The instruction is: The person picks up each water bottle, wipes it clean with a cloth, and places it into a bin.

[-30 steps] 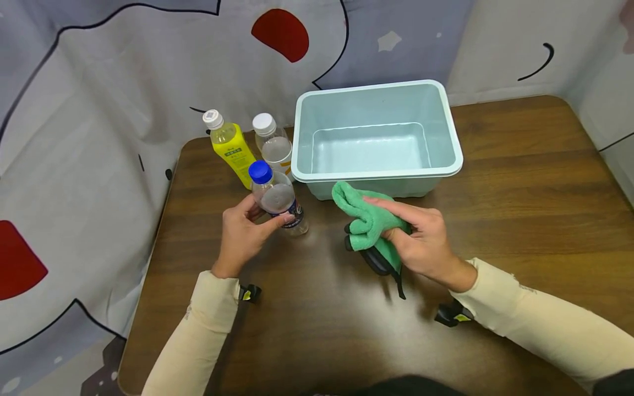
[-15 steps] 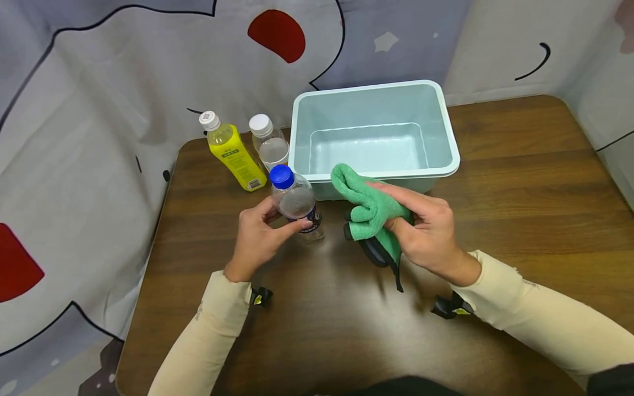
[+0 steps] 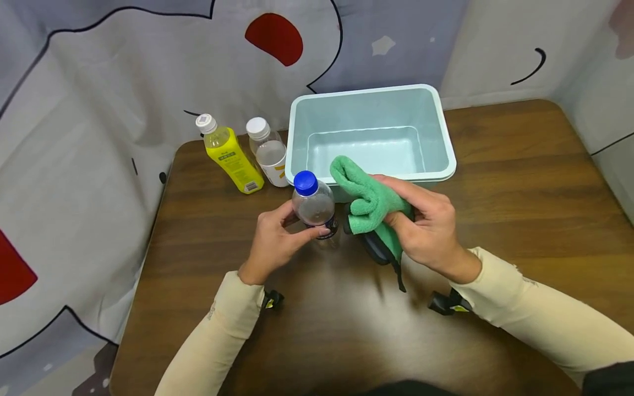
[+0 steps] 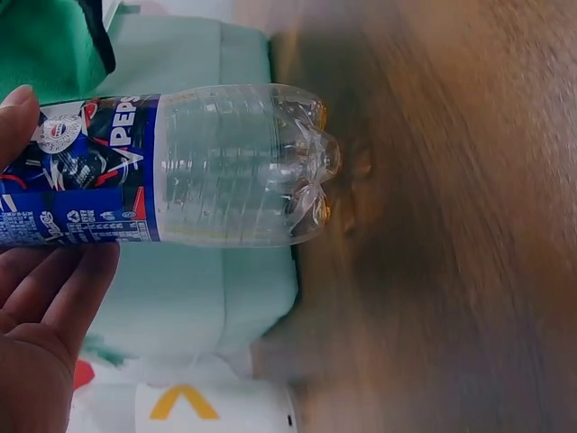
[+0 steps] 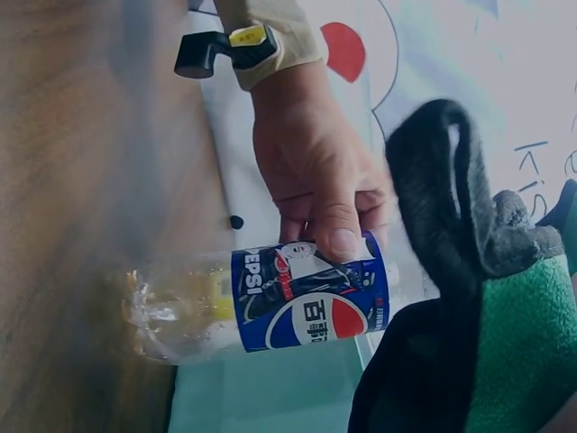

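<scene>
My left hand grips a clear plastic Pepsi bottle with a blue cap, thumb across its dark blue label. The bottle stands upright with its base close over the table, and no drink shows inside. In the left wrist view, the clear lower half of the Pepsi bottle is fully exposed. My right hand pinches a folded green cloth just right of the bottle. Black edging and a dark underside of the cloth show in the right wrist view.
Behind my hands stands a pale blue-green plastic tub. Left of it are a yellow-labelled bottle and a clear bottle, both white-capped. A printed curtain hangs along the back of the wooden table.
The left hand has carried the Pepsi bottle rightward, up beside the cloth. My right hand has stayed nearly in place, with the cloth raised slightly.
</scene>
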`<state>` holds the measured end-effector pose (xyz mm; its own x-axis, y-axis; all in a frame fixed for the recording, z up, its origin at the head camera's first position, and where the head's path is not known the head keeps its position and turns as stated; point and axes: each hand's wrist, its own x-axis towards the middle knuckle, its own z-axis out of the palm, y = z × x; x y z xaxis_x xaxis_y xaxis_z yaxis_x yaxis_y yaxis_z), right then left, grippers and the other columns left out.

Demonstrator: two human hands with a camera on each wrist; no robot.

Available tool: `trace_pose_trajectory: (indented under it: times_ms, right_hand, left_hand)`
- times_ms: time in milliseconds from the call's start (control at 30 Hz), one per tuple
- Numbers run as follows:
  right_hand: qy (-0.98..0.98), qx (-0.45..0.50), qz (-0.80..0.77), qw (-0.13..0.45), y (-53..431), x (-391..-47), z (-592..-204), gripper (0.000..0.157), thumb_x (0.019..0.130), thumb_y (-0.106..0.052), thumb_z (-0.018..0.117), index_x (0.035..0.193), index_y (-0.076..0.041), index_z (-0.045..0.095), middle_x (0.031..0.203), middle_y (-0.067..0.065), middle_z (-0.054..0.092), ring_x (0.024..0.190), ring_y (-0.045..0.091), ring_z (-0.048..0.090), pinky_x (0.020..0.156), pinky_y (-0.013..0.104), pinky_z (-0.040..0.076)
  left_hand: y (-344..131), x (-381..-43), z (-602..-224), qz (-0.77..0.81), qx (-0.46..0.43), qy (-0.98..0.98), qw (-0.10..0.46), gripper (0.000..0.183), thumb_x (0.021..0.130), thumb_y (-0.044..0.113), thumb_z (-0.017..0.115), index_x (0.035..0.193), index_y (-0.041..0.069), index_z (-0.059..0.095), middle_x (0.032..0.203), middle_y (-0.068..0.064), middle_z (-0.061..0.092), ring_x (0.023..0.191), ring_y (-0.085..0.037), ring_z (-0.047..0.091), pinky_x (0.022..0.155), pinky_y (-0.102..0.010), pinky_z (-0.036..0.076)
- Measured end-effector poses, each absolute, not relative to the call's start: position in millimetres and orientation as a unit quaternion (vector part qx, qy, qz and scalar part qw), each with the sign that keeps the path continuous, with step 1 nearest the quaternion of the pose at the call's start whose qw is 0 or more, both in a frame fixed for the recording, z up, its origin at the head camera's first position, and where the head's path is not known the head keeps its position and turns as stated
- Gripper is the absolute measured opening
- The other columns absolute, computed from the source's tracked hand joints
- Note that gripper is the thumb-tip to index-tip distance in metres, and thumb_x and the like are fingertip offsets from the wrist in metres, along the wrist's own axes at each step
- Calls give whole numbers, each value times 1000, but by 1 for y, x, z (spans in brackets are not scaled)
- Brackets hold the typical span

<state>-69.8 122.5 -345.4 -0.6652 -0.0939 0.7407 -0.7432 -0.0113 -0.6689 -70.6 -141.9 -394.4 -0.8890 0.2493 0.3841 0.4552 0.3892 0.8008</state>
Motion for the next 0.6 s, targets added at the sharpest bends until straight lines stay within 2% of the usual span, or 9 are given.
trace_pose_trajectory:
  times_ms: [300, 467, 600]
  right_hand:
    - [-660, 322, 624, 268, 125, -74, -342, 33, 95, -14, 77, 116, 12, 73, 118, -1, 78, 108, 12, 75, 99, 28, 60]
    - [-665, 327, 615, 270, 127, -74, -344, 28, 94, -5, 75, 116, 12, 73, 118, 5, 77, 112, 14, 74, 103, 32, 59]
    - [-674, 330, 605, 267, 128, -74, -346, 26, 94, -2, 73, 115, 12, 72, 116, 18, 77, 116, 16, 72, 107, 34, 57]
  left_hand:
    - [-128, -74, -395, -504, -247, -822, 96, 56, 74, 13, 95, 124, 4, 72, 115, -10, 79, 111, -21, 76, 98, -34, 62]
    - [-121, -77, -396, -512, -263, -814, 84, 53, 75, 13, 95, 123, 3, 72, 113, -11, 79, 110, -22, 76, 97, -32, 62]
    - [-116, -78, -397, -507, -268, -815, 89, 54, 73, 13, 96, 121, 3, 73, 112, -11, 80, 109, -21, 76, 96, -30, 62]
